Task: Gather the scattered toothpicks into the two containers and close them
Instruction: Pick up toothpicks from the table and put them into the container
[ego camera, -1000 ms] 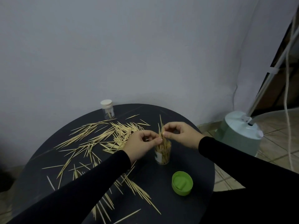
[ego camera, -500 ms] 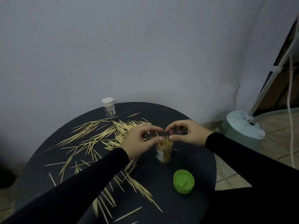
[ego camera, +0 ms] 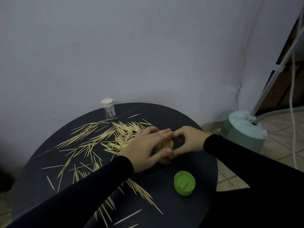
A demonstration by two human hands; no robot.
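Observation:
A small clear container [ego camera: 165, 161] packed with upright toothpicks [ego camera: 166, 144] stands right of the centre of the round black table [ego camera: 171, 116]. My left hand [ego camera: 146, 148] lies over its top with the fingers stretched across the toothpick tips and the thumb against its near side. My right hand [ego camera: 189, 142] curls round the container from the right, its thumb meeting my left thumb. Its green lid [ego camera: 184, 183] lies open side up near the front. A second clear container with a white cap [ego camera: 108, 108] stands at the table's far edge. Several loose toothpicks [ego camera: 115, 134] are scattered to the left and front.
A grey wall rises right behind the table. To the right, on the tiled floor, stands a pale round appliance base [ego camera: 245, 129] with a pole and cords rising from it.
Both hands dropped from pinching toothpicks above the container. My left hand now lies flat across its top and my right hand wraps its side. The tall sticking-out toothpicks have sunk in.

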